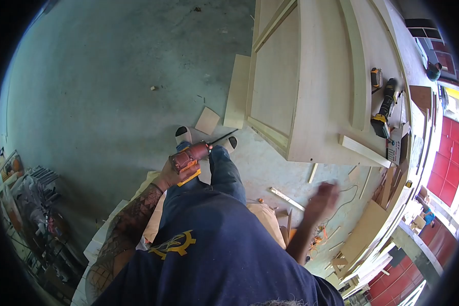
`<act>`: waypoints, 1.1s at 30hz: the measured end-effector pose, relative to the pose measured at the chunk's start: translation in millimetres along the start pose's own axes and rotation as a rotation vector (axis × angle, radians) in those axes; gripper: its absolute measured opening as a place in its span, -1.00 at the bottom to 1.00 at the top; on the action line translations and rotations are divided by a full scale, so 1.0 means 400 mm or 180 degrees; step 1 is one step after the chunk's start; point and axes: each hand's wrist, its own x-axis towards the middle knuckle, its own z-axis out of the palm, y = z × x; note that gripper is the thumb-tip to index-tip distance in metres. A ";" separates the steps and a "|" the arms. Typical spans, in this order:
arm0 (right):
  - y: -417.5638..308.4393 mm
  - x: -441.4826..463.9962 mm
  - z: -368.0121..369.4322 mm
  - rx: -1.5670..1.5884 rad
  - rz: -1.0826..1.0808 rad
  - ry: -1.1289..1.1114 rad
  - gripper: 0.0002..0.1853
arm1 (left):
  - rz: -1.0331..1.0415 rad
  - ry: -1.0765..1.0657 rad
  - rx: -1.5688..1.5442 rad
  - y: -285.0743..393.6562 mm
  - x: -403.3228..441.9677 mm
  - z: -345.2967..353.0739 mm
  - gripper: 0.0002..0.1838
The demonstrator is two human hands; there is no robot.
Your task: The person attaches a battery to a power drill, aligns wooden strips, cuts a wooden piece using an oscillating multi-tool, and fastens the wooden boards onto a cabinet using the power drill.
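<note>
My left hand (171, 176) is wrapped round the grip of a red and yellow power drill (190, 157), held over my lap. The drill's long dark bit points up and right, past my feet. On the right, my right hand (325, 198) is raised over the floor, away from the drill; it is smeared by motion, and its fingers cannot be made out. Ahead and to the right stands a large pale plywood cabinet or frame (321, 97), with a loose wood strip (364, 150) on its near part.
A second drill (386, 109) and a battery (376, 78) lie on the plywood at the right. Wood offcuts (207, 120) and an orange cord (319, 238) are on the floor. Plastic-wrapped clutter (35, 199) stands at left. Two people are far off at right.
</note>
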 end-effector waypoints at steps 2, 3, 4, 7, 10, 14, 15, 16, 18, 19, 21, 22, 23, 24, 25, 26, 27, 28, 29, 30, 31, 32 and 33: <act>0.144 -0.121 0.043 -0.0512 0.0918 -0.0359 -0.64 | 0.0130 -0.0123 -0.0119 -0.036 0.030 0.010 -0.57; 0.223 -0.171 0.096 0.0194 0.1672 -0.0158 -0.62 | 0.0255 -0.0222 -0.0223 -0.056 0.043 0.015 -0.56; 0.279 -0.212 0.156 0.0492 0.1796 -0.0206 -0.61 | 0.0131 -0.0354 -0.0555 -0.080 0.055 0.019 -0.61; 0.457 -0.241 0.307 0.1031 0.2217 -0.0394 -0.61 | -0.0010 -0.0539 -0.0858 -0.097 0.102 0.020 -0.65; 0.602 -0.237 0.405 0.1089 0.2258 -0.0085 -0.66 | -0.0246 -0.0522 -0.1077 -0.196 0.132 0.030 -0.66; 0.691 -0.270 0.466 0.1124 0.2210 0.0371 -0.77 | -0.0845 -0.0601 -0.1743 -0.269 0.138 0.001 -0.70; 0.692 -0.279 0.480 0.1189 0.2291 0.0403 -0.78 | -0.0905 -0.0563 -0.1947 -0.279 0.138 -0.009 -0.70; 0.688 -0.289 0.492 0.1205 0.2318 0.0347 -0.80 | -0.0946 -0.0644 -0.1869 -0.287 0.136 -0.024 -0.71; 0.697 -0.314 0.507 0.1308 0.2310 0.0348 -0.82 | -0.0992 -0.0691 -0.1699 -0.295 0.128 -0.041 -0.72; 0.702 -0.324 0.514 0.1391 0.2310 0.0301 -0.84 | -0.1031 -0.0693 -0.1554 -0.297 0.127 -0.048 -0.73; 0.729 -0.345 0.508 0.1596 0.2305 0.0413 -0.86 | -0.1065 -0.0775 -0.1468 -0.322 0.127 -0.061 -0.74; 0.741 -0.360 0.496 0.1767 0.2306 0.0486 -0.86 | -0.1105 -0.0821 -0.1418 -0.334 0.122 -0.063 -0.74; 0.743 -0.374 0.492 0.1782 0.2293 0.0552 -0.86 | -0.1118 -0.0882 -0.1389 -0.334 0.118 -0.065 -0.74; 0.747 -0.383 0.493 0.1858 0.2228 0.0507 -0.87 | -0.1064 -0.0818 -0.1418 -0.332 0.117 -0.065 -0.73; 0.754 -0.385 0.498 0.1939 0.2159 0.0441 -0.88 | -0.0995 -0.0739 -0.1448 -0.330 0.121 -0.063 -0.73; 0.755 -0.387 0.507 0.1898 0.2150 0.0399 -0.87 | -0.0980 -0.0748 -0.1429 -0.332 0.122 -0.059 -0.73; 0.759 -0.383 0.515 0.1920 0.2153 0.0392 -0.87 | -0.1015 -0.0671 -0.1401 -0.336 0.117 -0.055 -0.72; 0.767 -0.379 0.523 0.1911 0.2201 0.0337 -0.87 | -0.1056 -0.0585 -0.1366 -0.343 0.115 -0.050 -0.72; 0.779 -0.382 0.525 0.1906 0.2256 0.0306 -0.86 | -0.1067 -0.0581 -0.1327 -0.343 0.113 -0.043 -0.72; 0.793 -0.382 0.525 0.1943 0.2272 0.0351 -0.86 | -0.1099 -0.0463 -0.1436 -0.344 0.111 -0.029 -0.73; 0.812 -0.372 0.530 0.1983 0.2292 0.0226 -0.85 | -0.1124 -0.0358 -0.1540 -0.346 0.114 -0.014 -0.73; 0.833 -0.362 0.532 0.2018 0.2301 0.0117 -0.84 | -0.1138 -0.0415 -0.1484 -0.351 0.120 0.002 -0.73; 0.850 -0.351 0.536 0.2048 0.2295 0.0200 -0.84 | -0.1210 -0.0318 -0.1840 -0.361 0.126 0.020 -0.74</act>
